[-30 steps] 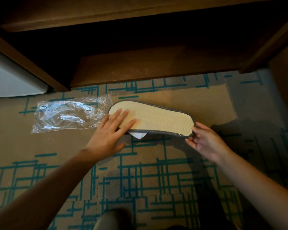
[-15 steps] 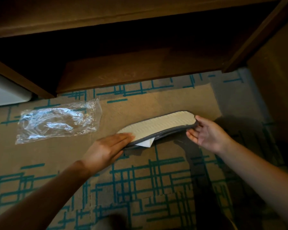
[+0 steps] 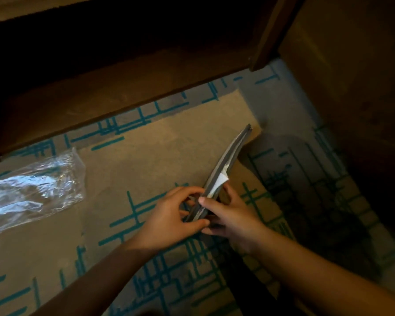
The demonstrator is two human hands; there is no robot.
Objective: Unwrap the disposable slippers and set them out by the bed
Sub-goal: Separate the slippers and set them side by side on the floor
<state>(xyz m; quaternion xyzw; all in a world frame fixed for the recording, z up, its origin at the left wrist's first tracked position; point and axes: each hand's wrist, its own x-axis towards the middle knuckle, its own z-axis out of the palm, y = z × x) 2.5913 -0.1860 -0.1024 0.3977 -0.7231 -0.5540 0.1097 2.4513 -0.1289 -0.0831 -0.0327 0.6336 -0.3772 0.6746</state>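
Grey-edged and thin, the pair of flat slippers (image 3: 228, 160) is seen edge-on in the head view, held on its side above the carpet (image 3: 146, 160) and slanting from the hands up toward the right, its far tip near the corner of the tan carpet patch. A white paper flap (image 3: 221, 179) sticks out from between the two layers about halfway along, just above the hands.

Both hands meet at the near end of the pair. The left hand (image 3: 169, 215) comes in from the lower left; its fingers (image 3: 189, 193) curl over the left face of the slippers and the thumb presses in from below, so it is clenched on the near end. The right hand (image 3: 233, 215) comes in from the lower right, with its thumb (image 3: 209, 201) laid across the edge and the other fingers behind the right face, also grasping the pair.

Left of the hands and well apart from them, a crumpled clear plastic wrapper (image 3: 32, 188) lies flat on the carpet. The carpet is tan with teal line patterns. Dark wooden furniture (image 3: 123, 92) spans the top of the view, its underside in shadow, and a wooden panel (image 3: 351, 87) stands at the right
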